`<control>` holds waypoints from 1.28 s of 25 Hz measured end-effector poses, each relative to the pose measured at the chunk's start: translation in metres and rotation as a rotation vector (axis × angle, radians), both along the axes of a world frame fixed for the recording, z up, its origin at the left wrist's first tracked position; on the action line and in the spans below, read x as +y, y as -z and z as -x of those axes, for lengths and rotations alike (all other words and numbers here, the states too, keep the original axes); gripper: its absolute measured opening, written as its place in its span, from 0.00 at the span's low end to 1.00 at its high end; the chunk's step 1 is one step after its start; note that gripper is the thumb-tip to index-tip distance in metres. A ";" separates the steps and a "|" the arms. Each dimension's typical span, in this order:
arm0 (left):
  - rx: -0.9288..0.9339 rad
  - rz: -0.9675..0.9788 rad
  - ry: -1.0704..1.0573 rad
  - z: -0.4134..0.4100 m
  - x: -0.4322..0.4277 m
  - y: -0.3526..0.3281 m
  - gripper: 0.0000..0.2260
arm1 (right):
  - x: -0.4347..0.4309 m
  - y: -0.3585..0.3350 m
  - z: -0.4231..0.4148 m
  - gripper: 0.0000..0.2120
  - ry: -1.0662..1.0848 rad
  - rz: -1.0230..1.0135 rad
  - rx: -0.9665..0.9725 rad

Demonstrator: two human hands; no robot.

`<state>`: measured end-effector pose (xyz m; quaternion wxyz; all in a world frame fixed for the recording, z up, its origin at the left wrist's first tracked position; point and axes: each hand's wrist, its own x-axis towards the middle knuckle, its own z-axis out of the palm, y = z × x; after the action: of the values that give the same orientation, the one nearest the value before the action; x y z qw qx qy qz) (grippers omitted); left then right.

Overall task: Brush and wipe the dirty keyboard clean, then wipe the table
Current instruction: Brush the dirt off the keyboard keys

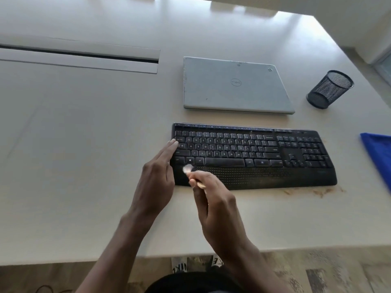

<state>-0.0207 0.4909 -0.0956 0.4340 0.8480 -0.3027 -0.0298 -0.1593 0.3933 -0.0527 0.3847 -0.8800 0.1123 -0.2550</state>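
A black keyboard [254, 153] with a dotted palm rest lies on the white table [84, 166]. My right hand [215, 204] grips a small brush [188, 169] by its light wooden handle. The pale, blurred bristles sit over the palm rest's left end, just below the bottom key row. My left hand [156, 180] holds nothing, and its extended fingers touch the keyboard's left edge. Brown dirt specks [317, 192] lie on the table along the keyboard's front right.
A closed silver laptop [234, 85] lies behind the keyboard. A black mesh pen cup [330, 88] stands at the right rear. A blue cloth [378, 153] sits at the right frame edge. A cable slot [84, 56] runs across the far left. The table's front edge is near my body.
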 end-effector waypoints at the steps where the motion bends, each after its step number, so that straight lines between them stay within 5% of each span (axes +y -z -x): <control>1: 0.000 0.004 0.000 0.001 0.001 0.000 0.25 | -0.001 -0.003 0.001 0.07 -0.011 -0.098 -0.005; 9: 0.012 0.002 -0.017 0.008 0.010 0.003 0.24 | 0.005 -0.001 0.011 0.07 -0.096 -0.081 0.058; 13: 0.039 0.013 -0.023 0.010 0.003 0.002 0.24 | -0.024 -0.003 0.018 0.09 0.077 -0.053 -0.064; 22: 0.006 0.052 -0.024 0.010 -0.012 -0.002 0.22 | -0.031 -0.005 0.024 0.10 0.114 0.016 -0.027; 27: -0.099 -0.019 0.011 0.009 -0.019 0.004 0.21 | -0.029 -0.014 0.034 0.09 0.103 -0.080 0.032; 32: -0.226 -0.106 0.040 0.013 -0.029 0.008 0.23 | -0.037 -0.013 0.039 0.09 0.173 0.041 0.050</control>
<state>-0.0338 0.4618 -0.1031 0.3512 0.8615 -0.3644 0.0414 -0.1981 0.3566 -0.0394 0.3400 -0.8809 0.1922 -0.2673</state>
